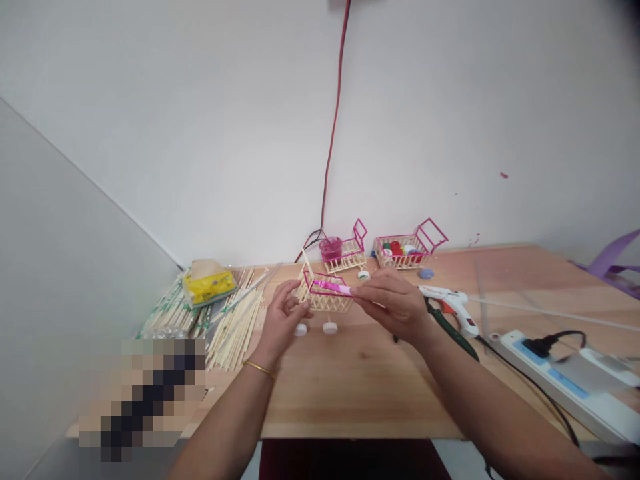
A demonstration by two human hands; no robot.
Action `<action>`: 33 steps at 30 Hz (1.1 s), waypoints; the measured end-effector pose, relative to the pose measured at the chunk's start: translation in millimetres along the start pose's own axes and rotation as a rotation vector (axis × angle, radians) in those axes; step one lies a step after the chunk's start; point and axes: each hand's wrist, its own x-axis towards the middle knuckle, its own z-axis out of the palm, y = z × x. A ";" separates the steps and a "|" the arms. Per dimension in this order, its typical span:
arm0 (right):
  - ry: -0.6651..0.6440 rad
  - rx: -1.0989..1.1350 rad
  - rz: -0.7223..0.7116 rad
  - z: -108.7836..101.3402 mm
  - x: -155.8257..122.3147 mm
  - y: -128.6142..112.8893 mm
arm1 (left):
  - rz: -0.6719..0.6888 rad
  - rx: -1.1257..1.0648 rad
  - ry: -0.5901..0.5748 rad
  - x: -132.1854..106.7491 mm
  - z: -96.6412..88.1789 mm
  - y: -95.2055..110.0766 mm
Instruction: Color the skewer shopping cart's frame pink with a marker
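Note:
My left hand (pixel 284 315) grips the left end of a small stick cart (pixel 330 305), built from pale wooden sticks with white round wheels. The cart's top rim is magenta, while its upright handle on the left is bare wood. In my right hand (pixel 395 303), closed fingertips pinch a slim paintbrush (pixel 330 287), bright pink toward its left end and paler by my fingers. The brush lies over the cart's near top rim; I cannot tell exactly where it touches. Behind the cart stands a clear cup (pixel 330 249) of magenta paint.
Two more stick carts with magenta trim, one at the back middle (pixel 345 261) and one full of coloured caps (pixel 400 252), stand by the wall. Loose sticks (pixel 240 323) and a yellow packet (pixel 210 287) lie left. Right are a glue gun (pixel 453 303), green-handled pliers (pixel 453 333) and a power strip (pixel 550 373).

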 end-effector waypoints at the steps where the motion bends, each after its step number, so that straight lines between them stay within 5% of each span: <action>1: 0.004 0.000 0.002 0.3 -0.1 -0.1 | 0.005 0.004 0.003 -0.1 0.1 -0.3; 16: -0.072 -0.061 -0.075 10.5 -6.3 -2.2 | 0.120 0.141 0.092 1.1 -1.7 -5.8; 33: -0.060 -0.068 -0.110 15.1 -7.2 -5.8 | 0.392 0.589 0.289 -3.4 0.2 -4.1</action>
